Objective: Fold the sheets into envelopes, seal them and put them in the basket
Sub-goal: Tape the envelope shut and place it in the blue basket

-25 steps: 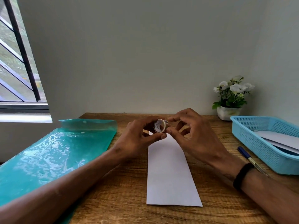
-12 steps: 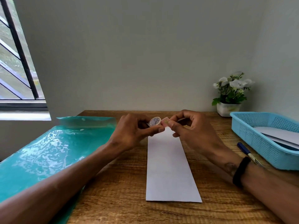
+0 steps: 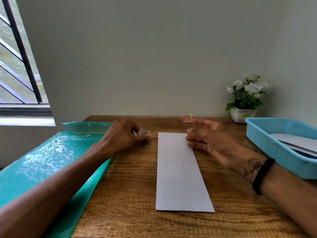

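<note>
A long folded white sheet (image 3: 180,170) lies flat on the wooden table (image 3: 130,194), running away from me. Left of its far end, my left hand (image 3: 121,136) rests on the table with its fingers around a small roll of sticker tape (image 3: 143,132). Over the sheet's far right corner my right hand (image 3: 212,143) is raised, fingers spread, with a small pink sticker (image 3: 187,117) stuck upright on a fingertip. The light blue basket (image 3: 267,140) stands at the right with white folded papers (image 3: 298,143) inside.
A teal plastic folder (image 3: 46,160) covers the table's left side under my left forearm. A potted plant with white flowers (image 3: 245,98) stands at the back right by the wall. A window is at the far left.
The hands have moved apart. My left hand carried the tape roll down to the table on the left; my right hand pulled a piece of sticker off and lifted it to the right.
</note>
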